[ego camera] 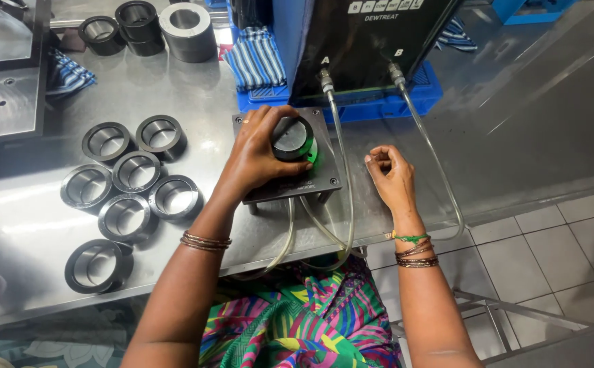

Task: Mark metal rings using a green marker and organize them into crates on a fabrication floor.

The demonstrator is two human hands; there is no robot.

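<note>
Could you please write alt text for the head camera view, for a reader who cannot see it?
The person's left hand grips a dark metal ring seated on a small black plate on a steel table. The right hand rests loosely curled beside clear tubes; seven similar rings lie left.

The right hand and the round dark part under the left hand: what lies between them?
In the head view, a clear plastic tube crosses the grey metal table between them.
</note>
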